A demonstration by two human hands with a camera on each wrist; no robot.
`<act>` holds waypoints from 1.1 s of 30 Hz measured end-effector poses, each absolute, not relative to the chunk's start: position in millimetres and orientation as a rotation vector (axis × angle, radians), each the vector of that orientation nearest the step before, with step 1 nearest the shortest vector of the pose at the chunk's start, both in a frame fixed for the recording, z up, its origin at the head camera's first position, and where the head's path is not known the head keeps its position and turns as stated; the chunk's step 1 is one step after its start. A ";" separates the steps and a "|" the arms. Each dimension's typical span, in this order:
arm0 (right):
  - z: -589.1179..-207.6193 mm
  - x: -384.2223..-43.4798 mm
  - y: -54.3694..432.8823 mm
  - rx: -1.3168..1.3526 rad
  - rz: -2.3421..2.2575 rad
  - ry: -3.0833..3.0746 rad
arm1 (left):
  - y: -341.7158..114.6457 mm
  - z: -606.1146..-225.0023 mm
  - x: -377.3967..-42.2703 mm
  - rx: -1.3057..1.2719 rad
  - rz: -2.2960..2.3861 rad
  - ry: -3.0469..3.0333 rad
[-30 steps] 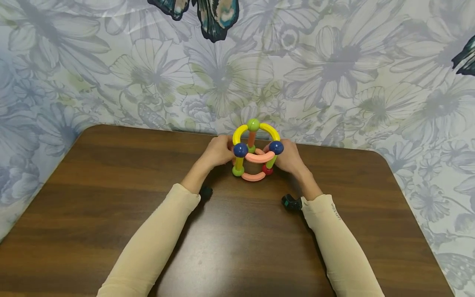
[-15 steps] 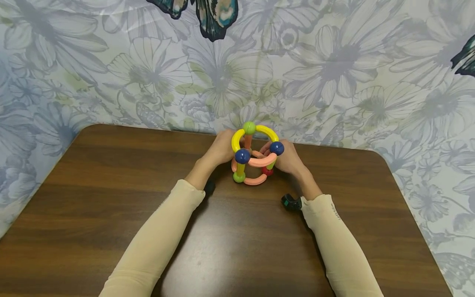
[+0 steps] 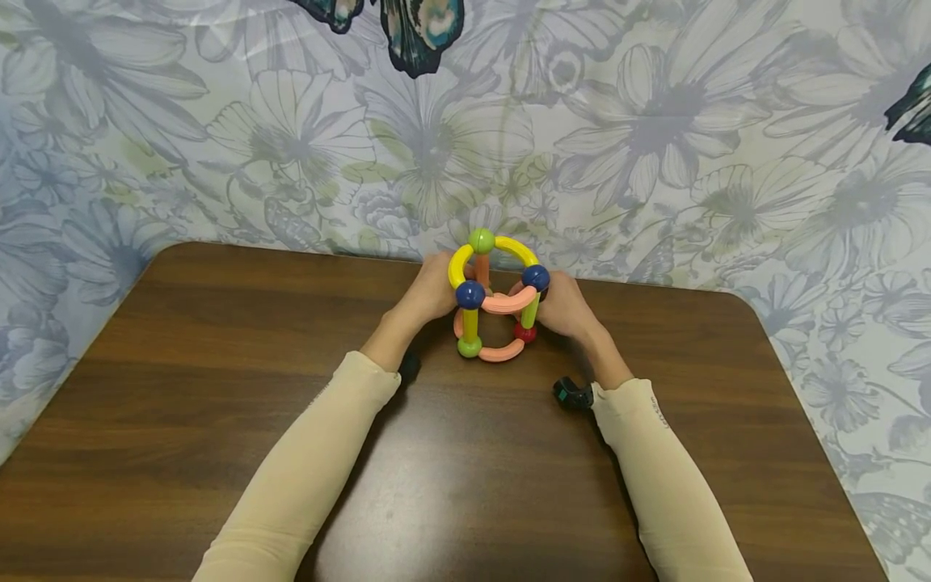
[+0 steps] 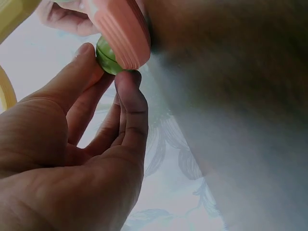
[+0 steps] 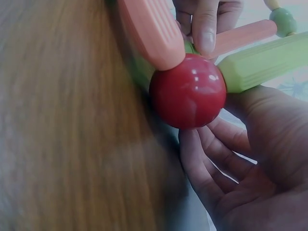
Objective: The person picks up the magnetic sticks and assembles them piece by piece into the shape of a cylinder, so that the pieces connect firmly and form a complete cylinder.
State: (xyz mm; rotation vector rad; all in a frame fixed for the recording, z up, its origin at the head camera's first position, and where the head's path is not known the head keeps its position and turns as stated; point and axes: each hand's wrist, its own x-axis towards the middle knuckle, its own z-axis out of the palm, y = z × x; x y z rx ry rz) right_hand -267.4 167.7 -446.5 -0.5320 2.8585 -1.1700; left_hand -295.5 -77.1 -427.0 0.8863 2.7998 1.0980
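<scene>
A toy frame of coloured balls and sticks stands at the far middle of the table, between both hands. A light green ball (image 3: pixel 482 240) tops its upper ring, with yellow curved sticks (image 3: pixel 517 248) running down to two blue balls (image 3: pixel 469 295). My left hand (image 3: pixel 435 288) reaches behind the frame's left side. In the left wrist view its thumb and finger pinch a green ball (image 4: pixel 106 57) against the end of a ridged pink stick (image 4: pixel 122 31). At the right side, my right hand (image 3: pixel 563 305) curls its fingers under a red ball (image 5: pixel 187 91); its thumb is hidden behind a light green stick (image 5: pixel 267 62).
The dark brown wooden table (image 3: pixel 465 485) has its back edge just beyond the hands. A flower-patterned wall covering (image 3: pixel 655 145) rises behind it. Small black devices (image 3: pixel 572 394) are worn at the wrists.
My left hand has shifted inward behind the frame. The upper ring dipped at its left blue ball, then rose and moved slightly left. My right hand has stayed nearly in place.
</scene>
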 end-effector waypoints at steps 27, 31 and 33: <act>-445.3 -264.1 176.6 -0.391 -1.331 2.673 | -70.6 -420.8 -290.2 0.884 0.967 2.849; -442.2 -256.2 180.2 -0.285 -1.337 2.660 | -72.4 -421.6 -290.1 0.867 0.983 2.859; -439.8 -248.3 183.0 -0.234 -1.337 2.679 | -73.7 -421.6 -290.0 0.845 1.006 2.864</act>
